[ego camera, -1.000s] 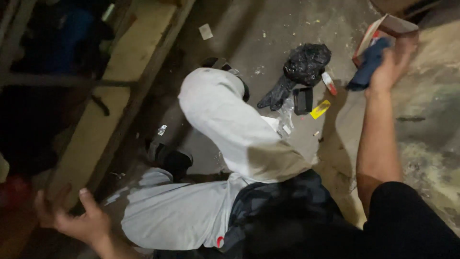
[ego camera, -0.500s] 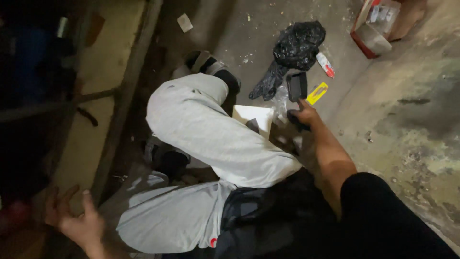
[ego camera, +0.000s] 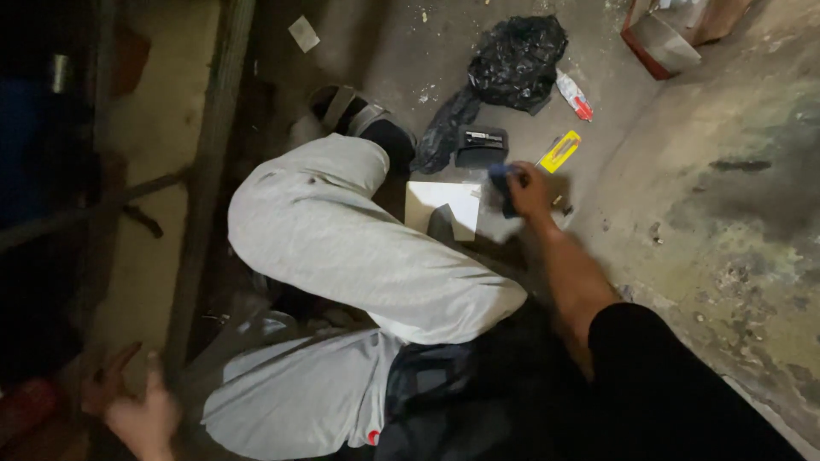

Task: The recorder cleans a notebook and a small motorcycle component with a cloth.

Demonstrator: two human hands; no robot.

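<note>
I sit on a concrete floor with my legs in grey trousers (ego camera: 359, 248) folded in front of me. My right hand (ego camera: 528, 189) is closed around a small dark blue object (ego camera: 500, 179) and rests on the floor beside a white square tile (ego camera: 444, 207). A yellow utility knife (ego camera: 559, 152) and a small black box (ego camera: 481, 145) lie just beyond that hand. My left hand (ego camera: 141, 414) is at the lower left, fingers spread, holding nothing, next to a dark wooden frame.
A crumpled black plastic bag (ego camera: 517, 61) and a small white-and-red tube (ego camera: 573, 94) lie further out. An open cardboard box (ego camera: 666, 34) stands at the top right by a stained wall (ego camera: 735, 213). A wooden post (ego camera: 209, 171) runs along the left.
My right hand came down from the cardboard box at the top right to the floor by the white tile, carrying the blue object. The view shifted; my left hand stayed low left.
</note>
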